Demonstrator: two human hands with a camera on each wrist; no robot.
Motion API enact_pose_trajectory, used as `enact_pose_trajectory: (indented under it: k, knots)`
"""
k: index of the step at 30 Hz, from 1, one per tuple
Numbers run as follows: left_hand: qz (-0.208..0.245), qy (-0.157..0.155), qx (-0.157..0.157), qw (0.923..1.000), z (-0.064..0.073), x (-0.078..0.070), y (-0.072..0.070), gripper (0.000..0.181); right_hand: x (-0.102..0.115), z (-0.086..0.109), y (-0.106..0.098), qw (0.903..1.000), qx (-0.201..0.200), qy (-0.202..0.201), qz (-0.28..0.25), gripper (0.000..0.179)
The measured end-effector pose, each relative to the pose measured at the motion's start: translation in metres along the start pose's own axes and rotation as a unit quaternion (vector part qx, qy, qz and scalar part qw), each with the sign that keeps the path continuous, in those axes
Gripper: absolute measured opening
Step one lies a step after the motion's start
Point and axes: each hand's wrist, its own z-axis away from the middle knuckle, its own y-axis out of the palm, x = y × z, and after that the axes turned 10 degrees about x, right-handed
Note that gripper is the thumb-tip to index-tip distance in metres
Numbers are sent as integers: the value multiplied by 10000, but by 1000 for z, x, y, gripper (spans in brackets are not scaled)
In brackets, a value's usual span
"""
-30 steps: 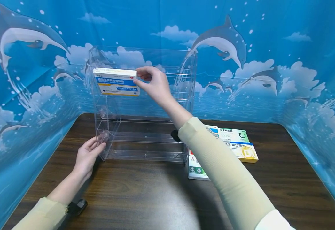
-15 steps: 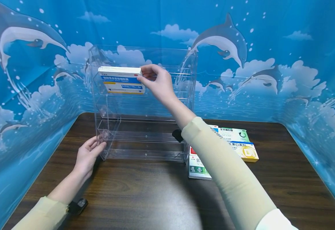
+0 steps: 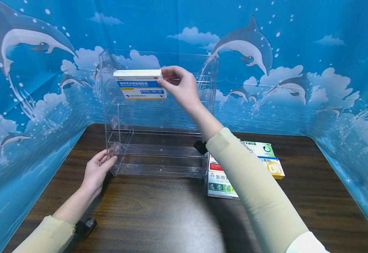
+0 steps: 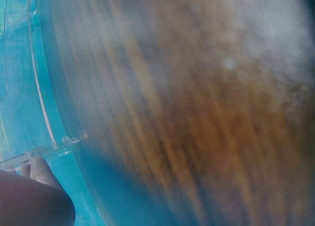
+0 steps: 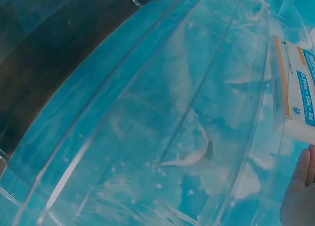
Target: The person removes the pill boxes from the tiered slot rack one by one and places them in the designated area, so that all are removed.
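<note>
In the head view my right hand (image 3: 183,86) pinches the right end of a white, blue and yellow medicine box (image 3: 141,87). The box is held level, its printed front toward me, at the upper tiers of a clear acrylic display rack (image 3: 160,171). The right wrist view shows that same medicine box (image 5: 297,85) at the right edge, with the fingertips just below it. My left hand (image 3: 96,171) grips the lower left side panel of the rack between thumb and fingers. In the left wrist view, fingers meet the clear panel edge (image 4: 51,148).
Right of the rack, several medicine boxes lie on the dark wooden table (image 3: 158,211), among them a yellow and white box (image 3: 274,168), a green and white box (image 3: 263,149) and a white and green box (image 3: 220,186). My right forearm partly covers them. A dolphin-print curtain (image 3: 297,52) surrounds the table.
My right hand has carried the medicine box to the right and slightly upward along the rack's upper part. The left hand has stayed at the rack's side.
</note>
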Motion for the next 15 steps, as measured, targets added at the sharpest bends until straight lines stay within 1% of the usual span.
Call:
enact_pose_trajectory:
  k: [5, 8, 13, 15]
  knots:
    - [64, -4, -14, 10000, 0, 1, 0, 32, 5, 2, -7, 9998, -24, -206, -33, 30]
    - [22, -14, 1, 10000, 0, 0, 0, 34, 9, 4, -10, 9995, -5, -305, -81, 30]
    - [-99, -63, 3, 9999, 0, -1, 0, 41, 14, 10, -13, 9995, 122, -264, -147, 30]
    - [-108, -79, 0, 9999, 0, -1, 0, 42, 15, 14, -14, 9995, 213, -169, -176, 31]
